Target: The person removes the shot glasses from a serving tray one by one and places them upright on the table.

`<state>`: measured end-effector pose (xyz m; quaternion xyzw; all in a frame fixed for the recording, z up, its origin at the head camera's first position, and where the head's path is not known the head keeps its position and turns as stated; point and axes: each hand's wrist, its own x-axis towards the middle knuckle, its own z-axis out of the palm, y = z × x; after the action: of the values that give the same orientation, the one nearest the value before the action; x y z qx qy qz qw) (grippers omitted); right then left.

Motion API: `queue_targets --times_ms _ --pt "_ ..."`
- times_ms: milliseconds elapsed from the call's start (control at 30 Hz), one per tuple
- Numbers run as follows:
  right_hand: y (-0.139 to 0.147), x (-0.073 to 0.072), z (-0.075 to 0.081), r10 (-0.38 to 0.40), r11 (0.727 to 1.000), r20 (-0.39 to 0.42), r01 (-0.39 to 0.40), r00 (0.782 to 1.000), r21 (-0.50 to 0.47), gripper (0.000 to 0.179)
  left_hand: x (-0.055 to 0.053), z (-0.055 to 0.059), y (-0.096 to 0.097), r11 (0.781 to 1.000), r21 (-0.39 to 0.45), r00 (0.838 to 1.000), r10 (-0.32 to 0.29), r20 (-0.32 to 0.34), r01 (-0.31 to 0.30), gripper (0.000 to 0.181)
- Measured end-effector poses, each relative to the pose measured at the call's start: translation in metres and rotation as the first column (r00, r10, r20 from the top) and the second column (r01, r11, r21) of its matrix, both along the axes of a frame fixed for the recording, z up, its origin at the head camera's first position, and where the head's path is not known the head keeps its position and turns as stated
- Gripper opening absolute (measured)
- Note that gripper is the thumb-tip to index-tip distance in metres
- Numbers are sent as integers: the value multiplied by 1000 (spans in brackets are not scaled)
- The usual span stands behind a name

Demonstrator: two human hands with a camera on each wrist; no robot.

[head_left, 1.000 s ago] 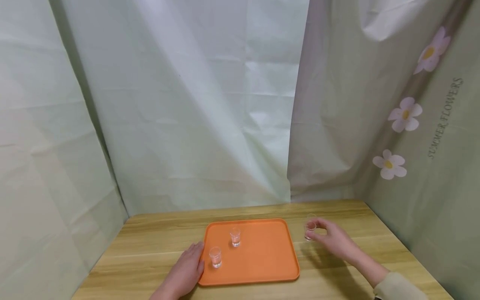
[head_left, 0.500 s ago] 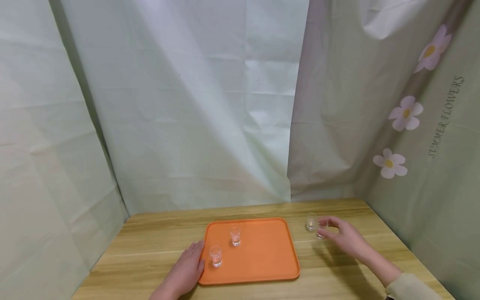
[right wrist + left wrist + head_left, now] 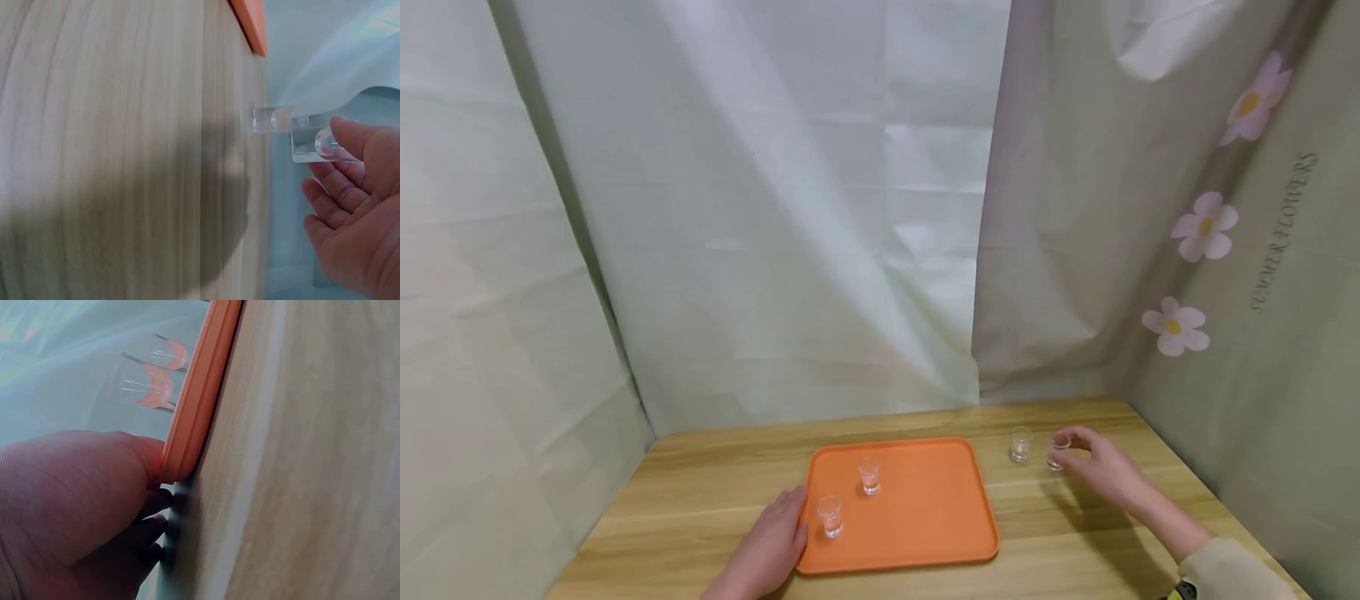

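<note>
Between thumb and fingers my right hand (image 3: 1105, 475) pinches a small clear shot glass (image 3: 304, 149). The right wrist view puts its base off the tabletop. A second shot glass (image 3: 1020, 446) stands upright on the wood just left of it. My left hand (image 3: 763, 542) rests against the left edge of an orange tray (image 3: 925, 525), the thumb touching its rim in the left wrist view. Two more shot glasses stand upright on the tray's left half, a nearer glass (image 3: 831, 518) and a farther glass (image 3: 869, 477).
The tray lies flat on a wood-grain table (image 3: 700, 483). Pale green cloth (image 3: 820, 250) hangs behind and on both sides of it, printed with flowers (image 3: 1176, 327) at the right.
My right hand has moved right with the pinched glass, away from the glass left standing beside the tray. My left hand and the tray have stayed put.
</note>
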<state>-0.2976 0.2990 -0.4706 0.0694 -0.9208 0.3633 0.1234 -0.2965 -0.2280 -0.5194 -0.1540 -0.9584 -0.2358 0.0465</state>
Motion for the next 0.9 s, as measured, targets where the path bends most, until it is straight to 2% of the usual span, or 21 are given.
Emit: queue_targets --times_ms 200,667,900 --pt "7 -4 -4 -16 1000 10 16 1000 -4 34 0 0 1 1000 -9 1000 10 13 -10 53" --pt "4 -24 -13 -3 999 41 5 999 -34 36 3 -1 0 1000 -1 999 -13 -40 13 51" --pt "3 -32 -19 -20 999 45 22 999 -44 38 2 3 2 1000 -5 1000 -8 -13 8 52"
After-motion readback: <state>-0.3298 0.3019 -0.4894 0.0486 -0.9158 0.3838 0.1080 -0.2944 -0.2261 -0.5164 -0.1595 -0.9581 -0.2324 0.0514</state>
